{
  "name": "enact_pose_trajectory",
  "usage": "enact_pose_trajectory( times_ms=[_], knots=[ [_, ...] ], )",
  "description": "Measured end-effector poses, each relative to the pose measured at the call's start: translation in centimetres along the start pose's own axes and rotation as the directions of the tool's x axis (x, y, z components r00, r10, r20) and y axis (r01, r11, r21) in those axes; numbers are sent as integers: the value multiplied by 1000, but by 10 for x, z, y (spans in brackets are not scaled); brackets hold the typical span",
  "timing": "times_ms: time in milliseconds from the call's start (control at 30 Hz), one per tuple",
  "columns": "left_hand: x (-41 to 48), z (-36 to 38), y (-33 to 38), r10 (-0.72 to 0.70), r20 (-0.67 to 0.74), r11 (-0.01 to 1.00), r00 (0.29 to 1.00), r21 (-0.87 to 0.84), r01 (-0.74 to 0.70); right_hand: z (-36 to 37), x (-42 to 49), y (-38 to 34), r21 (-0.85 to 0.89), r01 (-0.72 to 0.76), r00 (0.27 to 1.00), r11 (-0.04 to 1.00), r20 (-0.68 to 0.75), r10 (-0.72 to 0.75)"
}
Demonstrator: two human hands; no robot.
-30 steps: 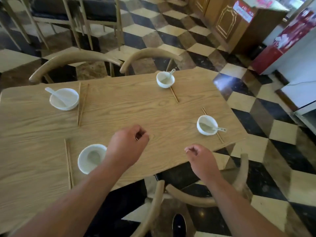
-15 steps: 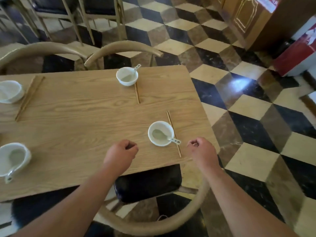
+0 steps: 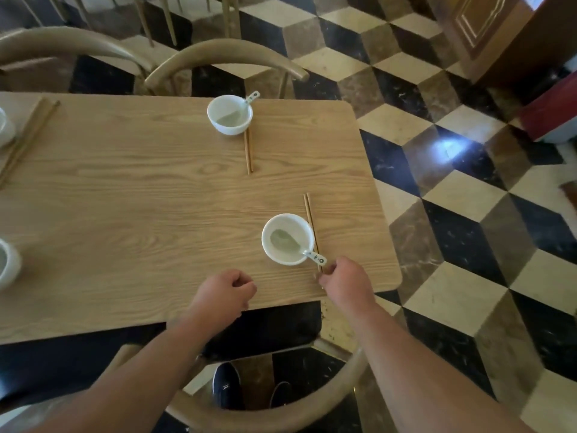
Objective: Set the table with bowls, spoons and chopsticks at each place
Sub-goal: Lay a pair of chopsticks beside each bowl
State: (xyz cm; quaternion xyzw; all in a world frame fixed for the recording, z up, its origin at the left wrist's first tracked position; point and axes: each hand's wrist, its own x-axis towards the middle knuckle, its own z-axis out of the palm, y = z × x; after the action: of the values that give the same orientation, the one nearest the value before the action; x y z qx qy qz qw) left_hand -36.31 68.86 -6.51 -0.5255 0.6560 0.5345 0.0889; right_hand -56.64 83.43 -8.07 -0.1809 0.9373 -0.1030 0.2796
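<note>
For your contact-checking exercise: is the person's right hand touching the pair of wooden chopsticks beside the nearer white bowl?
Touching. In the head view the right hand has its fingertips closed on the near end of the wooden chopsticks.

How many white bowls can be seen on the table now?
4: far bowl, near bowl by the right hand, and two partly cut off at the left edge. More may lie outside view.

- Light wood table (image 3: 125,195), rounded corners, visible grain.
- Curved-back chairs (image 3: 224,57) tucked at far side, one more (image 3: 281,410) at near edge, dark seat under table.
- Cube-pattern floor (image 3: 462,207) in black, cream, brown tiles; bright glare spot right.
- Brown panelled cabinet (image 3: 487,29) top right, red unit (image 3: 552,110) beside.
</note>
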Motion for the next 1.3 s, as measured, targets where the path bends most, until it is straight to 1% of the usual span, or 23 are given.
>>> enact_pose_trajectory(
  times_ms=[133, 300, 467, 533, 667, 767, 867, 967, 1067, 1133, 1167, 1233, 1267, 1300],
  knots=[
    [7, 6, 1, -2, -21, 1000, 1000, 24, 3, 8, 7, -4, -36, 2, 999, 999, -41, -4],
    [12, 11, 5, -19, -84, 1000, 996, 5, 20, 6, 19, 1, -43, -8, 1000, 999, -6, 7],
    [9, 16, 11, -41, -186, 999, 982, -38, 34, 2, 29, 6, -137, 65, 998, 988, 15, -64],
    [4, 21, 12, -49, -195, 998, 980, -37, 43, -2, 32, 6, -176, 91, 995, 980, 48, -84],
    [1, 29, 14, -61, -217, 998, 974, -33, 55, -12, 41, 1, -249, 166, 978, 954, 163, -127],
    [4, 31, 17, -55, -236, 998, 970, -36, 48, -15, 47, -1, -291, 181, 971, 939, 205, -124],
    [5, 32, 21, -48, -256, 999, 965, -25, 43, -15, 47, -3, -286, 168, 973, 943, 202, -113],
    [7, 30, 29, -53, -271, 998, 961, -45, 42, -15, 47, -2, -263, 185, 972, 947, 190, -137],
    [2, 29, 48, 14, -324, 998, 946, -56, -34, -13, 48, -2, -257, 216, 970, 942, 167, -177],
    [0, 32, 69, 114, -332, 992, 936, -18, -127, -12, 48, -3, -220, 195, 973, 956, 164, -160],
    [0, 36, 80, 172, -314, 985, 934, 40, -168, -11, 48, -3, -194, 171, 976, 966, 164, -140],
    [7, 46, 101, 302, -235, 933, 924, 273, -235, -12, 50, 0, -150, 143, 979, 978, 167, -117],
    [13, 52, 108, 350, -187, 883, 918, 392, -257, -12, 50, 2, -121, 139, 978, 983, 170, -117],
    [20, 57, 114, 366, -154, 844, 918, 471, -258, -12, 50, 5, -77, 130, 978, 989, 177, -115]
  ],
)
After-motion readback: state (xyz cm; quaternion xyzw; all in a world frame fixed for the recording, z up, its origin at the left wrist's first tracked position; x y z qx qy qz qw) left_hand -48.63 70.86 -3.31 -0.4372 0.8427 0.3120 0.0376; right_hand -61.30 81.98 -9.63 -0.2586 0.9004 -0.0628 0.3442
